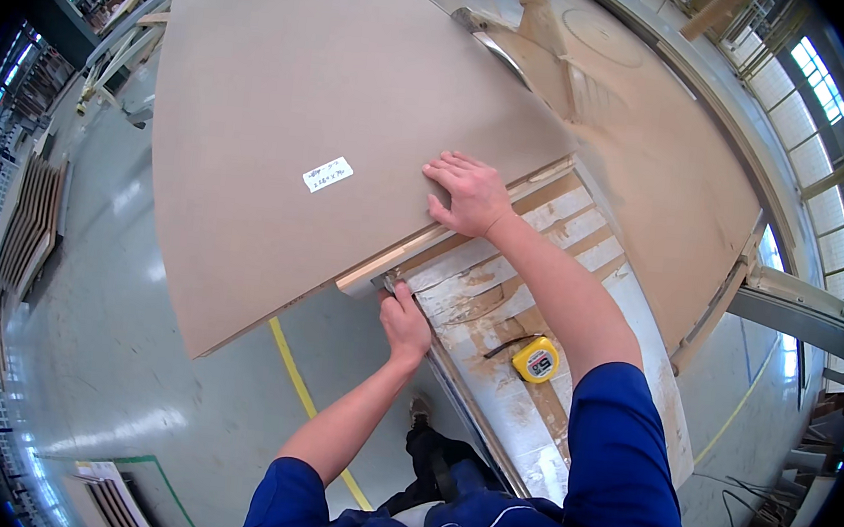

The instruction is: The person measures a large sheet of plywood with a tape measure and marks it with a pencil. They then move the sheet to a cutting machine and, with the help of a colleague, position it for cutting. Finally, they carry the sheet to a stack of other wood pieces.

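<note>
A large brown board [257, 79] with a small white label [327, 174] lies across the table in front of me. Flat on its near edge rests my right hand [470, 195], fingers stretched out and holding nothing. A wooden bar [397, 259] runs along that near edge, below the board's face. At the bar's left end, my left hand [405, 324] is closed on a small metal fitting [386, 281], mostly covered by the fingers. On the worn sliding table [497, 320], under my right forearm, sits a yellow tape measure [536, 360].
A dusty brown machine table [669, 195] extends to the right, with a metal guard [500, 55] by the board's far edge. Stacked panels [28, 229] stand at far left, more panels [110, 497] at lower left. A yellow line [292, 368] crosses the grey floor.
</note>
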A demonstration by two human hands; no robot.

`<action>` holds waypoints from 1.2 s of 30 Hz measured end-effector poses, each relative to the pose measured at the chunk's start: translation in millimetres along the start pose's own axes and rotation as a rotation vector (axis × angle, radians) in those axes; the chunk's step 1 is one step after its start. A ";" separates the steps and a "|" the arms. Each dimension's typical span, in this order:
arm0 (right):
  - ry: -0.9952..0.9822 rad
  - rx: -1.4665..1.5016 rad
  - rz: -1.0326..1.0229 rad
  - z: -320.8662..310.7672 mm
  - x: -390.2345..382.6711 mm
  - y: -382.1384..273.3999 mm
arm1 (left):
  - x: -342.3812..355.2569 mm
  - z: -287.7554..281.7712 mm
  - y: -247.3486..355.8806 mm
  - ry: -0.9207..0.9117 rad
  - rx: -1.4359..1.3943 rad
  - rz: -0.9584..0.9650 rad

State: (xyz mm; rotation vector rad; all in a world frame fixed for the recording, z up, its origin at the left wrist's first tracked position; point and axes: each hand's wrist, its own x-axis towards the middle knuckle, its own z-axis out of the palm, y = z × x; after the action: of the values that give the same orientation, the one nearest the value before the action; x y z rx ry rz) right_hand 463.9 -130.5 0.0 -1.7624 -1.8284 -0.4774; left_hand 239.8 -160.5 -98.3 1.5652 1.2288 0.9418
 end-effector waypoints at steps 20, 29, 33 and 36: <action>-0.026 0.000 0.030 1.9 0.1 -6.9 | 4.3 -2.9 -5.7 -0.087 0.089 -0.106; -0.156 -0.201 0.067 -7.5 12.2 -42.0 | 40.8 -31.8 -26.9 -0.602 0.152 -0.125; -0.268 -0.271 0.206 -3.6 17.5 -57.4 | 40.7 -105.8 -4.5 -0.633 0.281 0.168; -0.304 -0.284 0.342 -0.3 13.1 -63.4 | 56.1 -193.9 30.4 -0.629 -0.072 0.354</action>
State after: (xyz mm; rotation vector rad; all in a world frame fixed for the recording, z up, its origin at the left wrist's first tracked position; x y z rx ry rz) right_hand 401.4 -125.1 15.8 -2.4001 -1.6582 -0.3590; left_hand 79.3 -70.8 -9.6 1.8602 0.4836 0.6134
